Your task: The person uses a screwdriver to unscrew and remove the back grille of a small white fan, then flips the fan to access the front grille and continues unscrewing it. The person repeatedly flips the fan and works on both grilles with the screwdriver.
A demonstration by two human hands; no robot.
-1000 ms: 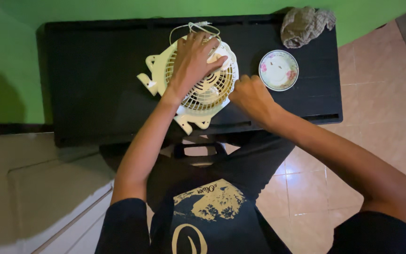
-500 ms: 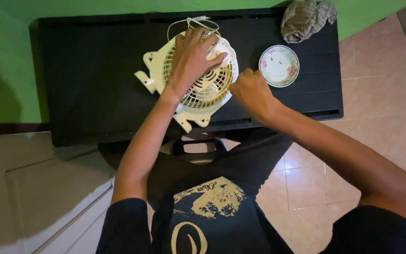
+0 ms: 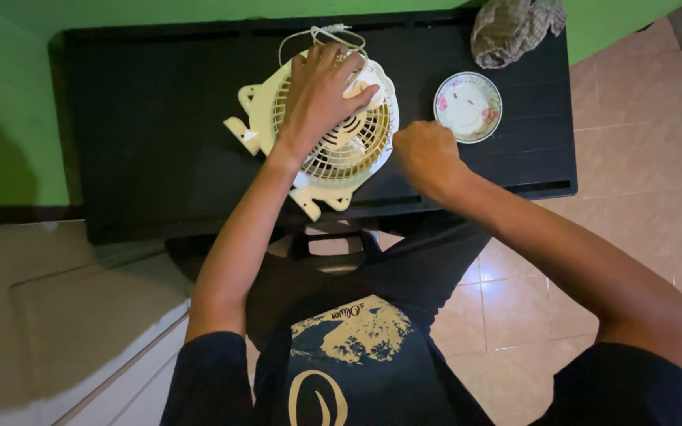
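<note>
While leaning over the near edge of the black table (image 3: 159, 142), seen from above: dark shirt with a pale print lowest in view, both bare forearms reaching up and away from it.

Nearest, at the near edge right of the middle: right hand (image 3: 424, 154), curled into a closed fist, knuckles up, just beside the right rim of the fan. Cannot tell whether anything is pinched inside the fist; nothing shows between the fingers.

Just left of it and a little farther in: small cream fan (image 3: 333, 150), lying flat with its round grille facing up, two cream feet poking toward the near edge and more bracket pieces sticking out on its left side. Sits roughly at the middle of the table, slightly nearer the far edge than the near one.

On top of the grille: left hand (image 3: 321, 95), palm down, fingers spread and pressed flat on the guard, fingertips reaching the far rim.

Right of the fan, apart from it and beyond the fist: small round saucer (image 3: 467, 106), white with a pink flower pattern on its rim.

At the far edge behind the fan: thin white cord (image 3: 317, 35) in a loose loop.

At the far right corner: crumpled grey-brown cloth (image 3: 515, 28), overhanging the edge.
</note>
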